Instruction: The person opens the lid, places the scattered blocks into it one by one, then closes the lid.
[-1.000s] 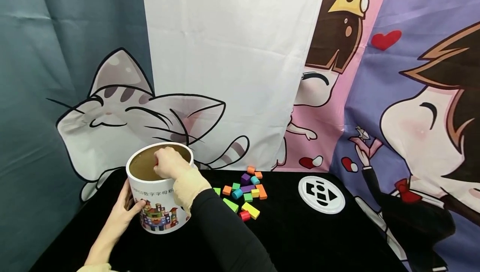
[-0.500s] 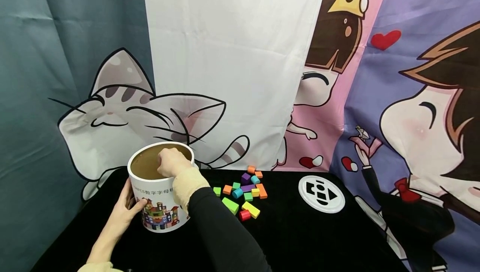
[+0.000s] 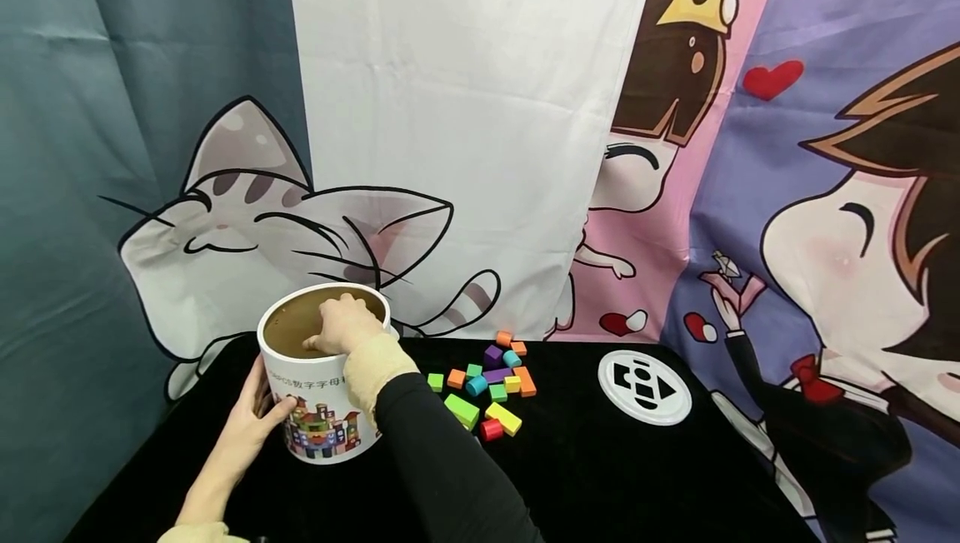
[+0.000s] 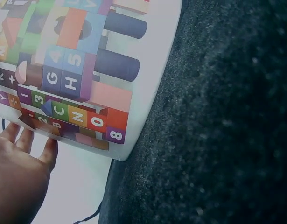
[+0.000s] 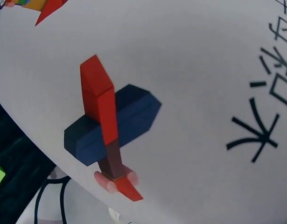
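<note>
A white toy-block bucket with a picture of coloured blocks stands on the black cloth at the left in the head view. My left hand holds it from the left side, thumb on the front wall and fingers round the side. In the left wrist view, fingertips lie against the printed wall. My right hand reaches over the rim into the bucket, thumb out to the left. Its lower fingers are hidden by the hand and the rim, so I cannot tell whether they hold anything. The right wrist view shows the bucket's printed outer wall.
Several coloured blocks lie loose right of the bucket, among them a yellow block and a red cylinder. Farther right lies a white round lid with shaped holes. A printed curtain hangs behind the table.
Inside the bucket my right hand has shifted slightly, and its thumb now shows spread out to the left. My left hand keeps its hold on the bucket, and the loose blocks lie as before.
</note>
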{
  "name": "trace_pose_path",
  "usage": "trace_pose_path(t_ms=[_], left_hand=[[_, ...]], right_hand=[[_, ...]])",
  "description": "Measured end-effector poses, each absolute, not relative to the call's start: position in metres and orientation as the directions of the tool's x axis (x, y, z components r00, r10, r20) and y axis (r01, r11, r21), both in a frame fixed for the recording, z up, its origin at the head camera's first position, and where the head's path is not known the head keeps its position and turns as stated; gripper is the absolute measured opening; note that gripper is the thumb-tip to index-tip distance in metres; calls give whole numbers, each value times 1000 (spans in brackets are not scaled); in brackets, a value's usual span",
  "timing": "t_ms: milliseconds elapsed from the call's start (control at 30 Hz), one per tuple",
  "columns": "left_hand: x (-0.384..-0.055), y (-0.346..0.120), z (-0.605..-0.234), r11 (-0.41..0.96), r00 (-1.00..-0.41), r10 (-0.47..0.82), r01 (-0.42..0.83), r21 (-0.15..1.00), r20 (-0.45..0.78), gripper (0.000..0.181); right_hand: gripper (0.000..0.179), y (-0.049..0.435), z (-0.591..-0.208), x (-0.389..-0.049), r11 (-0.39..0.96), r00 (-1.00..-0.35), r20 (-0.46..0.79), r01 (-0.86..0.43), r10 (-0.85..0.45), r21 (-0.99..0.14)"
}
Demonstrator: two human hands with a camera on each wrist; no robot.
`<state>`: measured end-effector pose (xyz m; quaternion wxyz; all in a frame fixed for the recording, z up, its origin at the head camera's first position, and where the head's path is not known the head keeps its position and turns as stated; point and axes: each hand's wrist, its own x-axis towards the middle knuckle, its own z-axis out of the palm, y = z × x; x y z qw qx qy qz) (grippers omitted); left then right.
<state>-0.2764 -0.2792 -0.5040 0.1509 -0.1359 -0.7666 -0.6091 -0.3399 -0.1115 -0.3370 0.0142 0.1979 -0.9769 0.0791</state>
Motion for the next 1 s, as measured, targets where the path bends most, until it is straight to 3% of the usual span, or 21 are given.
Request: trace_pose_path(t_ms=[333, 667, 833, 1000], left_hand=[[-274, -279, -504, 222, -922, 24, 381, 898, 386, 88], [-275, -280, -506, 218, -912, 24, 405, 888, 410, 89], [-276, -281, -505, 223, -901, 29, 428, 876, 433, 89], [-279, -279, -505, 239, -894, 31, 441, 865, 448, 90]], right_hand=[[55, -115, -339, -341, 914, -927, 81, -376, -367, -154], [56, -116, -343, -341, 916, -932, 224, -334, -285, -223], [45, -114, -345, -343, 896, -891, 374, -364, -257, -254], [36, -106, -347, -343, 854, -803, 541, -445, -249, -269]])
